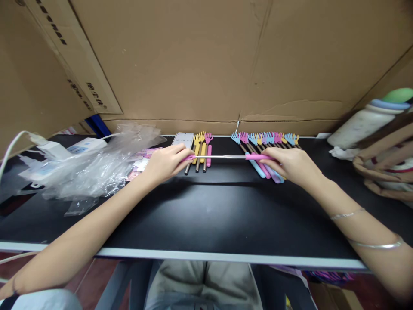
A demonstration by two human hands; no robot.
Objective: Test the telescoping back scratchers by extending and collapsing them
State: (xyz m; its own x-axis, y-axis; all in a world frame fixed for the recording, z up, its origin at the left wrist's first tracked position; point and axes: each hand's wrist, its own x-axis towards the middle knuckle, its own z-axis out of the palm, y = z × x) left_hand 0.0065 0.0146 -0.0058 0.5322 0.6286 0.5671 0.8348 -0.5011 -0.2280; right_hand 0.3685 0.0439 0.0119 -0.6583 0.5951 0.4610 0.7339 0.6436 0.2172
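A pink telescopic back scratcher (226, 157) is held level above the black table (206, 215), its metal rod drawn out. My left hand (166, 162) pinches its pink claw end, fingers closed. Its pink handle sits in the closed fingers of my right hand (292, 163). Just behind the rod lie three collapsed scratchers (201, 150), two yellow and one pink. Under and behind my right hand is a row of several more scratchers (266, 140) in blue, pink, purple and yellow.
A heap of clear plastic bags (93, 165) and a white power strip (60, 148) fill the left side. A phone (182, 139) lies near the back cardboard wall (206, 64). A bottle (361, 125) and a brown bag (383, 168) sit at the right.
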